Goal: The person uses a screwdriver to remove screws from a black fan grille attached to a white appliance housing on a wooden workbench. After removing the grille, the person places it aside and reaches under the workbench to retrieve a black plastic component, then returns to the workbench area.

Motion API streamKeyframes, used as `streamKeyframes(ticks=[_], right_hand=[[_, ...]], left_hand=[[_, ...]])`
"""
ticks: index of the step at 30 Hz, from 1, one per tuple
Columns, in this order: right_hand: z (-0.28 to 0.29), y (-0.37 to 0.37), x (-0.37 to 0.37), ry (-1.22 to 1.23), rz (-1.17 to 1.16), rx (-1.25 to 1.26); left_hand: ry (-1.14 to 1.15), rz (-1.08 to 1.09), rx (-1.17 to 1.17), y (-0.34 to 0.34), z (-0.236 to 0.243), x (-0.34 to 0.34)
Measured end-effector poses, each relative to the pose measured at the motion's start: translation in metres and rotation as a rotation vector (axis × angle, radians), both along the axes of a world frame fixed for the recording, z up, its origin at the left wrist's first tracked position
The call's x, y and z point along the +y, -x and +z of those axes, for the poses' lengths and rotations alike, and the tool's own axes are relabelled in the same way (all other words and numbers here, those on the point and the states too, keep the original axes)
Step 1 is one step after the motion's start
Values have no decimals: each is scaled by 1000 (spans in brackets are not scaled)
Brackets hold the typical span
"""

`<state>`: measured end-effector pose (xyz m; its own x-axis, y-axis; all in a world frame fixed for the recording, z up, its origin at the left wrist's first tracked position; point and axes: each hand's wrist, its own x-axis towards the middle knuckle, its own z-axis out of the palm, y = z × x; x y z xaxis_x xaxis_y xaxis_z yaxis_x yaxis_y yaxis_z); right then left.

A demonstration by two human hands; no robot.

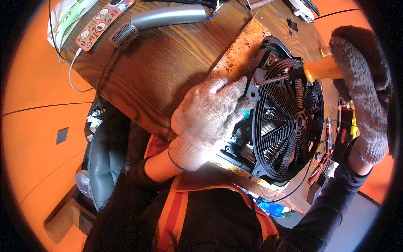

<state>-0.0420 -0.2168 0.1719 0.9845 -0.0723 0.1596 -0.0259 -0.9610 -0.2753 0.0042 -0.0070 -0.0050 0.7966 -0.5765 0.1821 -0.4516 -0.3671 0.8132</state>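
Note:
A black appliance with a round, slatted fan grille [289,122] stands tilted on the wooden table in front of me. My left hand [208,117], in a pale knitted work glove, grips the left edge of its frame, with the fingertips partly hidden behind the rim. In my right hand [363,80], also gloved, is a screwdriver [321,69] with an orange-yellow handle. Its metal shaft runs left, and the tip meets a mounting lug at the grille's upper left corner. Circuit boards and metal parts show through gaps beside the grille.
Under the appliance lies a rusty, stained board [241,52]. At the far left are a silver-grey handheld device [168,17] and a phone in a pink sticker-patterned case [100,26] with a white cable. Pliers [321,166] with red-black handles lie at right. A dark chair [107,161] stands left.

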Motion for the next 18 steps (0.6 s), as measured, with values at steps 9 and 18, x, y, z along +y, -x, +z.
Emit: streamKeyframes(ticks=[9, 18], right_hand=[[21, -3, -2, -104, 1, 259], [20, -35, -20, 383, 306, -173]], left_hand=[[-13, -1, -63, -1, -5, 0], [-13, 4, -61, -1, -5, -2]])
